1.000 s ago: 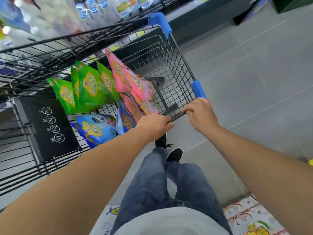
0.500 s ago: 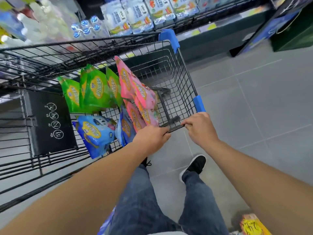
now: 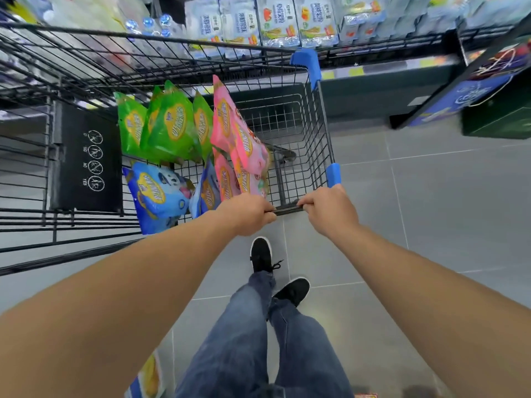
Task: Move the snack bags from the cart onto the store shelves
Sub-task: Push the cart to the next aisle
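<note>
A black wire cart (image 3: pixel 316 133) with blue corner caps stands in front of me. Inside it stand several snack bags: green bags (image 3: pixel 169 127) at the back left, pink bags (image 3: pixel 238 145) in the middle, blue bags (image 3: pixel 158 193) at the near left. My left hand (image 3: pixel 244 212) grips the cart's handle bar (image 3: pixel 287 209), and my right hand (image 3: pixel 327 208) grips the same bar a little to its right. The store shelves (image 3: pixel 287 21) ahead carry pale packaged goods.
Bottled water (image 3: pixel 149 24) fills the shelf at the upper left. A dark display stand (image 3: pixel 474 96) with a green box sits at the right. Grey tiled floor (image 3: pixel 431 211) stretches to the right. My legs and black shoes (image 3: pixel 261 254) are below the handle.
The cart has rolled closer to the shelves, which now fill the top of the view. Both hands stay on the handle bar. My feet have stepped forward.
</note>
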Motion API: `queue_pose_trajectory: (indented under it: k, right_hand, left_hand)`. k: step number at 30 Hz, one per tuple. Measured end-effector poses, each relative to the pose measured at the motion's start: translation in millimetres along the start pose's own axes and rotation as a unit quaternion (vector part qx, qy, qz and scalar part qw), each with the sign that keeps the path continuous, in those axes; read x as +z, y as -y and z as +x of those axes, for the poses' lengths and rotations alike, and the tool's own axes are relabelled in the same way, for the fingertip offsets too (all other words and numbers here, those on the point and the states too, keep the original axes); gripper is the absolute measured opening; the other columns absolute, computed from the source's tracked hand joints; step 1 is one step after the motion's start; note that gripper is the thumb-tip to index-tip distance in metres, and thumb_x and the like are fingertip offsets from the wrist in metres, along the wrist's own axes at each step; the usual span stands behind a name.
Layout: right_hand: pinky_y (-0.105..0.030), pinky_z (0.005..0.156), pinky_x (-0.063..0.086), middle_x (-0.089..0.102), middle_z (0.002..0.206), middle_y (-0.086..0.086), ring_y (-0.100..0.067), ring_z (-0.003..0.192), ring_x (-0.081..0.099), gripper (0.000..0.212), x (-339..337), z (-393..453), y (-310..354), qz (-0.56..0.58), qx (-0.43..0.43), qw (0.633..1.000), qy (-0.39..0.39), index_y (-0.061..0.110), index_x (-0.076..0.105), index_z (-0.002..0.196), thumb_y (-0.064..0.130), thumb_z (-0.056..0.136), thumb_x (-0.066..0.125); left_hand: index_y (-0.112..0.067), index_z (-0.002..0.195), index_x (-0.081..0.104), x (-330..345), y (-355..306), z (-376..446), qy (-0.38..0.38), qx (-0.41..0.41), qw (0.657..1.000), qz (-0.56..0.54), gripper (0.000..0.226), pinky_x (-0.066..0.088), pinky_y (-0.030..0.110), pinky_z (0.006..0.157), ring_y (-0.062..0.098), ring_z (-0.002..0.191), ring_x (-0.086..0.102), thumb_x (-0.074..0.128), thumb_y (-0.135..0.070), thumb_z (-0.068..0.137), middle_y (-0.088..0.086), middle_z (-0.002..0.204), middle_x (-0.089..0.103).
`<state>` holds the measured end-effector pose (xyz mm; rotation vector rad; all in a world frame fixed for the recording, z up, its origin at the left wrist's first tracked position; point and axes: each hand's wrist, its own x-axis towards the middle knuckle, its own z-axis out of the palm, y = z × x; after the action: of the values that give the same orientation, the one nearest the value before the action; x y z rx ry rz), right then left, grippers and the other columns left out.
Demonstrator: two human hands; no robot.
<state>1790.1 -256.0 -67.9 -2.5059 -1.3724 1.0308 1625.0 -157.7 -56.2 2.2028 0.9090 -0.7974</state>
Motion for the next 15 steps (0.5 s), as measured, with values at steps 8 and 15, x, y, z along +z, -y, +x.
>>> queue_pose_trajectory:
  k: [8,15]
  right_hand:
    - [-0.039,0.087,0.051,0.067,0.105,0.005,-0.018,0.119,0.043,0.024,-26,8,-15,-0.043,0.005,0.999,0.033,0.037,0.072,0.108,0.028,0.098,0.051]
    - [-0.038,0.085,0.052,0.056,0.107,-0.001,-0.015,0.104,0.052,0.022,-39,20,-37,-0.038,0.042,0.998,0.041,0.039,0.072,0.104,0.031,0.097,0.053]
  left_hand:
    - [-0.026,0.124,0.063,-11,-20,20,0.027,0.031,0.999,0.015,0.036,0.052,0.043,0.09,0.029,0.106,0.059,0.043,-0.043,0.099,0.005,0.118,0.066]
    - [-0.023,0.118,0.065,-20,-37,39,0.045,0.049,0.998,0.022,0.04,0.053,0.046,0.089,0.029,0.105,0.059,0.041,-0.047,0.097,0.004,0.115,0.067]
